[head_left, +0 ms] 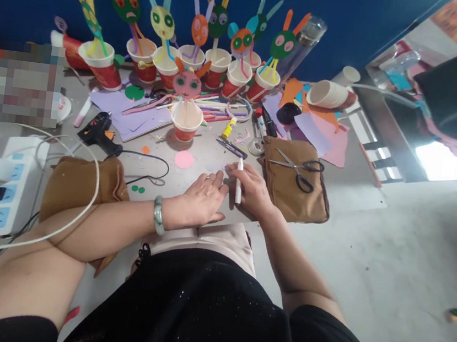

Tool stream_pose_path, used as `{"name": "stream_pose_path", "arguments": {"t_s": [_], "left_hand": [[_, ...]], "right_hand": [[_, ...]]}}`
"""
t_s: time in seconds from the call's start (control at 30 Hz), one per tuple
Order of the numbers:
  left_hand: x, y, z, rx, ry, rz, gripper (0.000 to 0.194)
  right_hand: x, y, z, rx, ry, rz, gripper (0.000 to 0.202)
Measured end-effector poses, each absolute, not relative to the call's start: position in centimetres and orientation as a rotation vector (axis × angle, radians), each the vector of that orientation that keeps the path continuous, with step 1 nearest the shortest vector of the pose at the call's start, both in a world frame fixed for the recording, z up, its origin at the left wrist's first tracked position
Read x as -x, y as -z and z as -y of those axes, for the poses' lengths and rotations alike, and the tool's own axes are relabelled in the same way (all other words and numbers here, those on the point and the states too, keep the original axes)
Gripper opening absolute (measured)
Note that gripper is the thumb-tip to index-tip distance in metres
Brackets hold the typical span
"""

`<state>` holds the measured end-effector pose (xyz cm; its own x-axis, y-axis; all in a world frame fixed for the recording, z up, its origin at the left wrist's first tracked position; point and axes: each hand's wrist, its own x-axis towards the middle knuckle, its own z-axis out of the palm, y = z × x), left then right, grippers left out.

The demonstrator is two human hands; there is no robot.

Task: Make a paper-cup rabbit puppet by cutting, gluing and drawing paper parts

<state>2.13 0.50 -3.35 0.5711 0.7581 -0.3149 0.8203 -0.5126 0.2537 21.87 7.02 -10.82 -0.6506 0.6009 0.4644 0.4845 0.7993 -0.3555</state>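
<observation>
Right hand (253,188), its thumb and fingers clamped on a white pen (238,191), is by the near edge of the table (353,189), the pen's long axis running roughly from that edge toward the far one. Left hand (200,198) lies palm down just left of the pen, fingers stretched toward it and thumb apart; whether its palm covers anything, I cannot tell. Scissors (295,171) lie right of the right hand.

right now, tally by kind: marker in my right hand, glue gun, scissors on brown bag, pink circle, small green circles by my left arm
White marker: 1
Glue gun: 1
Scissors on brown bag: 1
Pink circle: 1
Small green circles: 2
Total: 6
</observation>
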Motion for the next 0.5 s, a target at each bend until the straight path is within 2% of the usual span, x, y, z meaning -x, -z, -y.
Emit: {"name": "stream_pose_path", "arguments": {"t_s": [0.2,0.5], "left_hand": [[-2.1,3.2,-0.4,-2.480,0.235,-1.290,0.058],[-2.0,3.2,-0.3,-2.506,0.230,-1.287,0.062]], "right_hand": [[-23.5,11.0,-6.8,1.063,-0.055,2.314,0.011],[-23.7,10.9,-7.1,1.175,-0.107,2.249,0.010]]}}
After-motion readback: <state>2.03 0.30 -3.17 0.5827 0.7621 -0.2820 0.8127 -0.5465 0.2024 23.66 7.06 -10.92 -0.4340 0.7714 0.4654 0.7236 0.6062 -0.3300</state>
